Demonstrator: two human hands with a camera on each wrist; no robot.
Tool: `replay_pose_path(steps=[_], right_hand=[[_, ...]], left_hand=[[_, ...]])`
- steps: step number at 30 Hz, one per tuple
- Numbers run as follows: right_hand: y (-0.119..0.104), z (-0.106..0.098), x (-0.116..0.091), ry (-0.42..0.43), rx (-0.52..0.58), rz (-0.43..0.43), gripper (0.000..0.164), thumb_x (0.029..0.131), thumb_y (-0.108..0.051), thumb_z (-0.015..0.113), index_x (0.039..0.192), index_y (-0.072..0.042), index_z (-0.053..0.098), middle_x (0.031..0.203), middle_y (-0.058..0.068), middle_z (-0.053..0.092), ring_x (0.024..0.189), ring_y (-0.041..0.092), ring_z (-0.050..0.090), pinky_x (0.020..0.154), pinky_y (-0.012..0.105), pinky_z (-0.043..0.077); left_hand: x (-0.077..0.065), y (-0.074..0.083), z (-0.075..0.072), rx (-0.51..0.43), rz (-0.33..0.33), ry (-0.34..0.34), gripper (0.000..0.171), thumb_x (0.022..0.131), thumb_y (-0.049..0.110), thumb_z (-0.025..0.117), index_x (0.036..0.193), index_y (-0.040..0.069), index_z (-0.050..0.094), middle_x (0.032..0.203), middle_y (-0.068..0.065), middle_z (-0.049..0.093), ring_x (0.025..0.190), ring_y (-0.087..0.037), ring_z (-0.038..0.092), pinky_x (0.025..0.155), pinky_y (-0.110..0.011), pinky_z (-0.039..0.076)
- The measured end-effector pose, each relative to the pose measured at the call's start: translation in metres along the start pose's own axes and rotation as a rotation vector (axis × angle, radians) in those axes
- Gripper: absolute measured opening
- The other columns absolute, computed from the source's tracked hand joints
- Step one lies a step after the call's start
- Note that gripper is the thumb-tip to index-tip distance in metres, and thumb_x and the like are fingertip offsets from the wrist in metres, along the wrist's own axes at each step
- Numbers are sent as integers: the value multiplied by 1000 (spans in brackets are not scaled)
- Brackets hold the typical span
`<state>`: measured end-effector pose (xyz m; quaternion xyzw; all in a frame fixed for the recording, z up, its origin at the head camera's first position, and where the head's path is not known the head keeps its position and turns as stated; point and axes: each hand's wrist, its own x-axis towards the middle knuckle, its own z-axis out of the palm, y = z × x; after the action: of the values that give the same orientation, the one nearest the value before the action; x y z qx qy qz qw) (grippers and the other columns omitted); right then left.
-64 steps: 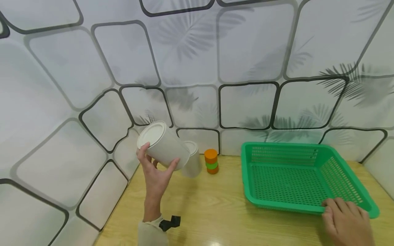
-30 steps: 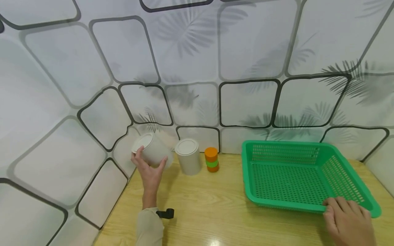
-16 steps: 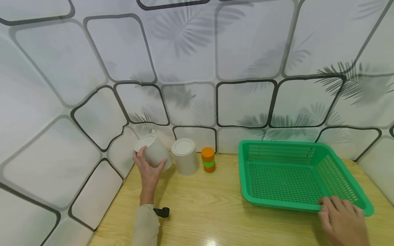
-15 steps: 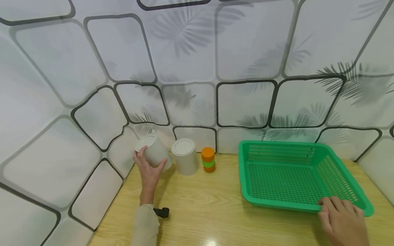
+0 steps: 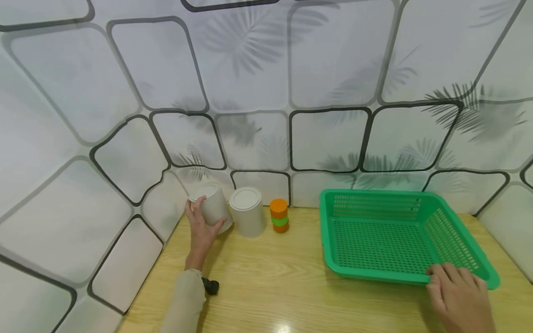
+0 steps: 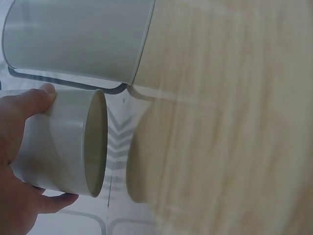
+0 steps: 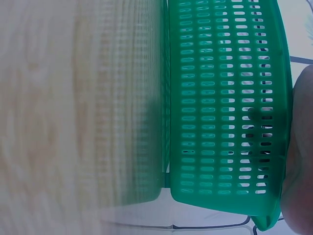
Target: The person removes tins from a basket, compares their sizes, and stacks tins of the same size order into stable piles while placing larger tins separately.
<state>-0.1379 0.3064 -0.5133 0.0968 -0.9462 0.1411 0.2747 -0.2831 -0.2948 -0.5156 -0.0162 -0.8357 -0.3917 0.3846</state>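
Observation:
My left hand (image 5: 202,231) grips a white lidded can (image 5: 214,210), thumb on one side and fingers on the other. That can leans slightly. In the left wrist view a gap shows between the bottom of the held can (image 6: 63,142) and the wooden tabletop (image 6: 220,122). A second white can (image 5: 248,217) stands upright just to its right; in the left wrist view this other can (image 6: 78,36) is close beside it. My right hand (image 5: 460,293) holds the front rim of a green plastic basket (image 5: 391,276), fingers curled over the edge near its right corner.
A small orange and green stacked jar (image 5: 279,216) stands right of the second can. Patterned walls (image 5: 258,143) close off the back and left of the wooden table (image 5: 266,282). The green basket takes up the table's right side.
My left hand has brought the can down and left beside the standing one, turning it from steeply tilted to nearly upright. The right hand keeps its hold on the basket rim.

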Motion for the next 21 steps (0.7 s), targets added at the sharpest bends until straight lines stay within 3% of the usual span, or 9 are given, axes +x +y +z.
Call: replay_pose_path(steps=[14, 21], right_hand=[[-4, 0, 0, 39, 9, -2, 19, 100, -10, 45, 95, -15, 63, 98, 10, 65, 89, 40, 54, 78, 58, 33], [-5, -2, 0, 32, 11, 6, 20, 101, -11, 45, 96, -12, 63, 99, 12, 65, 90, 39, 52, 80, 58, 32]], left_hand=[[3, 2, 2, 16, 6, -79, 94, 65, -2, 95, 140, 11, 40, 150, -34, 20, 135, -57, 33, 99, -70, 41], [-3, 8, -3, 15, -47, -152, 80, 74, -7, 88, 139, 9, 43, 152, -35, 18, 131, -60, 41, 99, -70, 42]])
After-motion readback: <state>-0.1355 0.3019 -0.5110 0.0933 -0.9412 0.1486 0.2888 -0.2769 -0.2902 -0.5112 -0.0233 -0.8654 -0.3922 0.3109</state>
